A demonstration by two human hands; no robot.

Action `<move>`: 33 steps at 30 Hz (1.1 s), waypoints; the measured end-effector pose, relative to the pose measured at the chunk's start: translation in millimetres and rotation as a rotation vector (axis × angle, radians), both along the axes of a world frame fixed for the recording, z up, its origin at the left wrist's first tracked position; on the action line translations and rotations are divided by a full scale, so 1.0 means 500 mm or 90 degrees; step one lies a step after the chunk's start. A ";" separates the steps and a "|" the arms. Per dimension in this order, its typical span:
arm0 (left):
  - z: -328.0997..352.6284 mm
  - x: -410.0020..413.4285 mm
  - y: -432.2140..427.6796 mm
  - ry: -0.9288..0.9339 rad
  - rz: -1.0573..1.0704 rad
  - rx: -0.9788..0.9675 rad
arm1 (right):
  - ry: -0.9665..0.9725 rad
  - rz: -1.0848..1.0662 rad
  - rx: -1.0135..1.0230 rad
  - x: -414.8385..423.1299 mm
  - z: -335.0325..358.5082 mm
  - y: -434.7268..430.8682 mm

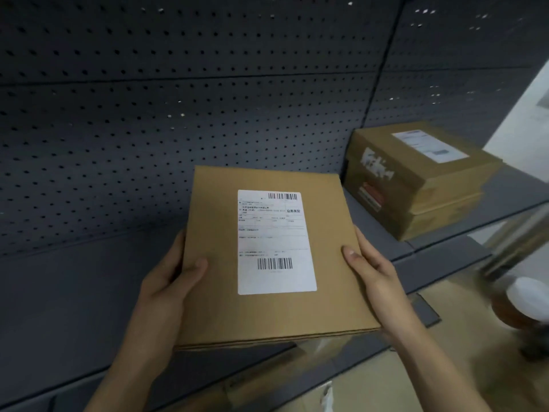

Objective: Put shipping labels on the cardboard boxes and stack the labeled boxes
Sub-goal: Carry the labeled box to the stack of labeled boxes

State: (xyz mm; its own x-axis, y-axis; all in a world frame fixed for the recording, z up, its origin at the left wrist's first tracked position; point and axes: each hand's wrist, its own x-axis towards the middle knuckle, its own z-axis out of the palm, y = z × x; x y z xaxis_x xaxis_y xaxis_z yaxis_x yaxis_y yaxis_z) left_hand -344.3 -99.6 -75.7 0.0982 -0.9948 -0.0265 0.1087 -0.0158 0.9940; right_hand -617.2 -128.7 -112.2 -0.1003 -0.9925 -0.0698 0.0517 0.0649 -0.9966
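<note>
Cardboard box (214, 233), flat and plain brown, is held level between a person's two hands over a dark grey shelf (74, 307). A white shipping label (276, 242) with barcodes at top and bottom lies flat on the box's upper face, slightly right of centre. The left hand (166, 281) grips the box's left edge, thumb laid on the top face and fingers out of sight underneath. The right hand (374, 272) grips the right edge the same way, thumb on top near the label's lower corner. Whether the box touches the shelf cannot be told.

Behind it rises a grey pegboard (178, 99). To the right, at the back of the shelf and against the pegboard, stand two more boxes: the top box (416, 165), printed on its side, sits squarely on the lower box (439, 218) and carries a second label (427, 145) on its lid. A blurred white round object (528, 298) shows below the shelf at the far right.
</note>
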 end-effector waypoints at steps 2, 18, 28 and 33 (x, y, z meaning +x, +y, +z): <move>0.018 -0.067 0.021 0.008 -0.005 -0.010 | -0.011 -0.010 -0.035 -0.066 0.021 0.035; -0.012 -0.654 0.033 -0.017 -0.143 0.007 | -0.012 -0.247 0.000 -0.617 0.062 0.233; -0.071 -0.934 -0.096 -0.003 -0.338 0.061 | 0.041 -0.403 0.056 -0.854 0.053 0.218; -0.074 -1.057 -0.167 0.011 -0.400 0.068 | 0.059 -0.425 0.058 -0.954 0.056 0.180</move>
